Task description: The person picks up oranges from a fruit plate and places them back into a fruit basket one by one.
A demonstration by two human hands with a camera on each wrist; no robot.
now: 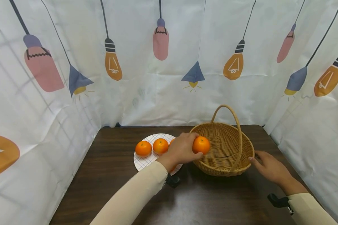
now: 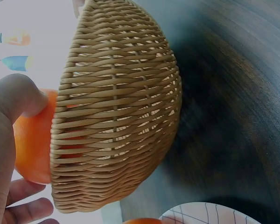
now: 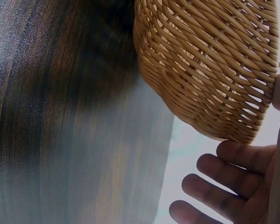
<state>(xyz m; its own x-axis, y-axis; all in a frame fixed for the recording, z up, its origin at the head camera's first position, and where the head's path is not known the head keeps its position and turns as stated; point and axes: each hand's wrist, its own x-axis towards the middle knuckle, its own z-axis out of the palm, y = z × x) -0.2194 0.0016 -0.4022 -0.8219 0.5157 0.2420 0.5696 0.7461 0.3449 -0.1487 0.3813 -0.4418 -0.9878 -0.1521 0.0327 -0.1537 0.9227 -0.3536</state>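
White lamp-print curtain [image 1: 166,103] behind dark table [image 1: 107,175]

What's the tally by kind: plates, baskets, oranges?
Grid-lined plate: 1
Wicker basket: 1
Oranges: at least 4; part of the plate is hidden, so more can't be ruled out
Total: at least 6

Soft glare pales the tabletop [image 1: 214,200]; the white cloth [image 1: 163,100] looks overexposed in both wrist views.
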